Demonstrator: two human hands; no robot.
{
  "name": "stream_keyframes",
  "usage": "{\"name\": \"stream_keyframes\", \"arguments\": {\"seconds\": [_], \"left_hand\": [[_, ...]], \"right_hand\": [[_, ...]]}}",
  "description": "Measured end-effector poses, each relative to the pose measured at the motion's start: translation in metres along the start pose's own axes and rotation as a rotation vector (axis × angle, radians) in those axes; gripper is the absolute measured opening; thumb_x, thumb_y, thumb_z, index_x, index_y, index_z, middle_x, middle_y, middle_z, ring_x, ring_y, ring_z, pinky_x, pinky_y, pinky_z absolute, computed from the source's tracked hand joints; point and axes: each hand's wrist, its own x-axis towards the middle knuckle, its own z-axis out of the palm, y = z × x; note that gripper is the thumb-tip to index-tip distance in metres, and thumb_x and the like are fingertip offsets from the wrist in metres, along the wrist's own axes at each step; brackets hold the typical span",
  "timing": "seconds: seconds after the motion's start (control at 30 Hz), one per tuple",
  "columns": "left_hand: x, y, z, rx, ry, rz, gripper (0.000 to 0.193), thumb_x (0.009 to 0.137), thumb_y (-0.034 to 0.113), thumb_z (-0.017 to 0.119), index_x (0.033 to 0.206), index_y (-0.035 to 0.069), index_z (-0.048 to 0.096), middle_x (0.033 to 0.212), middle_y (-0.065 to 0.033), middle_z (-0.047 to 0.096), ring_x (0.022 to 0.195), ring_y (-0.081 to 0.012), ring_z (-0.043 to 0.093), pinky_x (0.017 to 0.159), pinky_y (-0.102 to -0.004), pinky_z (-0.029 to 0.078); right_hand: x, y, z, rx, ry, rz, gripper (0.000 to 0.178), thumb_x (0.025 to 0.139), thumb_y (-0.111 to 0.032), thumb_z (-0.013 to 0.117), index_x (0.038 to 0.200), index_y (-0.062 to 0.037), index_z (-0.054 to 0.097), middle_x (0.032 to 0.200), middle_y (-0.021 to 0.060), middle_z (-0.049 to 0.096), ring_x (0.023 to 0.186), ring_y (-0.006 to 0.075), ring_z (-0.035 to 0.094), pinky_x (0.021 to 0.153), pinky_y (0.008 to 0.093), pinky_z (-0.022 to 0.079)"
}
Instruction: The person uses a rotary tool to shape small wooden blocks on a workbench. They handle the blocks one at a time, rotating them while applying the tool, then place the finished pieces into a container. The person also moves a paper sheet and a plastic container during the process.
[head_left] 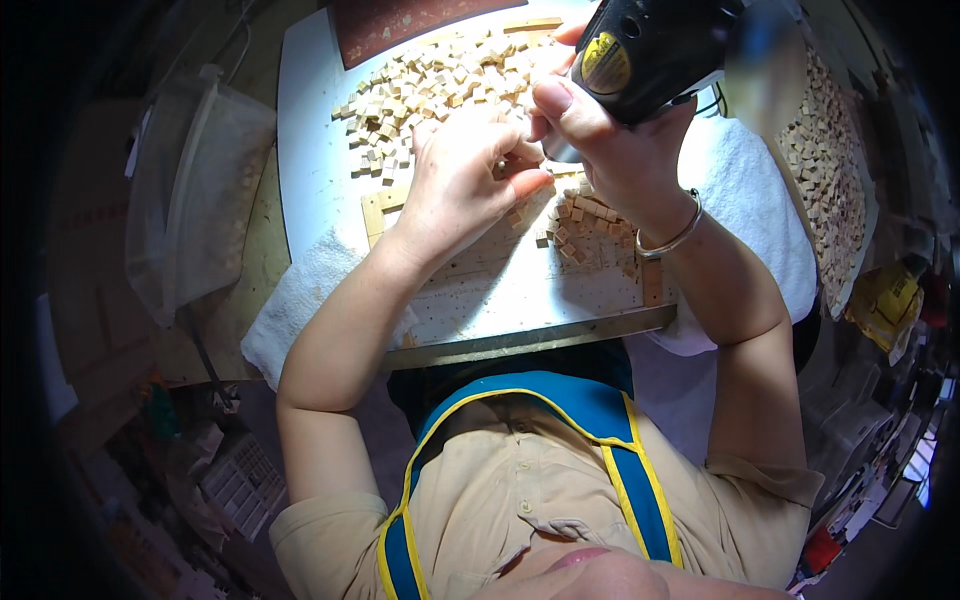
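My left hand point(465, 180) is over the middle of the work board point(470, 300), fingers curled and thumb bent in. What it pinches, if anything, is too small to make out. My right hand point(630, 150), with a bangle on its wrist, meets it from the right. Its fingers are bent, and a black machine housing point(655, 60) with a round yellow label partly covers it. Whether that hand grips the housing or works beneath it is unclear. Small wooden cubes point(440, 90) are heaped beyond my hands; others point(585, 220) lie below them, near a wooden frame strip point(375, 215).
White towels point(745, 200) drape the table's near corners. At the right, a big tray point(825, 160) holds many cubes. A translucent bin point(200, 190) stands at the left. A reddish-brown board point(410, 25) lies at the far edge. A yellow packet point(888, 305) is at the right.
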Motion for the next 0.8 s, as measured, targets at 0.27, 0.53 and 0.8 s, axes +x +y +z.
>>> {"name": "stream_keyframes", "arguments": {"seconds": [0.27,0.53,0.8], "left_hand": [[0.0011,0.0014,-0.0009,0.034,0.016,0.029,0.02,0.075,0.021,0.087,0.084,0.01,0.074,0.083,-0.0043,0.072,0.082,-0.0225,0.069,0.076,-0.039,0.051],[0.0008,0.0011,-0.0001,0.014,0.018,0.021,0.021,0.075,0.023,0.087,0.082,0.01,0.072,0.082,-0.004,0.071,0.082,-0.0227,0.068,0.077,-0.0395,0.049],[-0.0007,-0.005,0.003,0.029,0.028,0.025,0.022,0.076,0.024,0.087,0.083,0.01,0.071,0.083,-0.0052,0.071,0.083,-0.0237,0.068,0.078,-0.0406,0.05]], "right_hand": [[0.0007,-0.0025,-0.0001,-0.032,-0.028,-0.003,0.038,0.088,0.002,0.073,0.122,0.0013,0.057,0.085,0.0074,0.068,0.068,0.0163,0.07,0.062,0.0279,0.058],[0.001,0.0041,-0.0035,-0.049,-0.054,-0.054,0.038,0.088,0.002,0.075,0.122,0.0001,0.058,0.087,0.008,0.07,0.069,0.0168,0.072,0.063,0.0273,0.061],[0.0006,0.0015,-0.0018,-0.059,-0.067,-0.026,0.037,0.089,0.001,0.075,0.122,0.0003,0.059,0.089,0.0074,0.071,0.07,0.0151,0.072,0.062,0.026,0.06]]}}
